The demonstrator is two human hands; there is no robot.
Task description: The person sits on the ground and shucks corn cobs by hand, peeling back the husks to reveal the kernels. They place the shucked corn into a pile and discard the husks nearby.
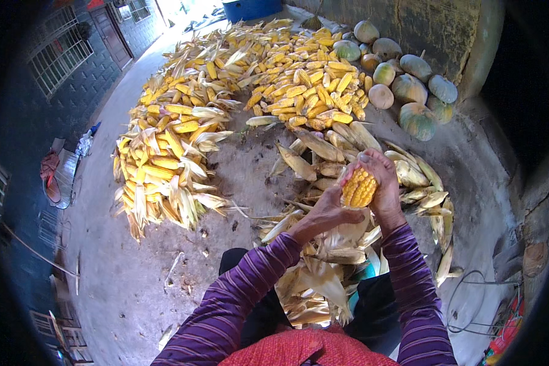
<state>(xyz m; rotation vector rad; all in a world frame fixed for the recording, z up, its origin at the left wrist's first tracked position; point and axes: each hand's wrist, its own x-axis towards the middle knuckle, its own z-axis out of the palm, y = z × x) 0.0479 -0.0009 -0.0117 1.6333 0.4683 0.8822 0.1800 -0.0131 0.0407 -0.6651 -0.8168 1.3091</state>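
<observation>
Both my hands hold one yellow ear of corn (359, 188), its kernels bare on the side facing me. My left hand (333, 208) grips it from the left and below; my right hand (381, 176) wraps its top and right side. Some of its far side is hidden by the fingers. Beneath and around the hands lie unhusked ears of corn (318, 145) in dry husks. Loose dry corn husks (322, 279) hang and lie between my knees.
Ahead is a pile of husked corn (297, 87); to its left, corn with husks pulled back (160, 164). Pumpkins (409, 89) sit by the wall at right. A blue tub (251, 10) stands at the far end. A metal wire frame (466, 302) is at lower right.
</observation>
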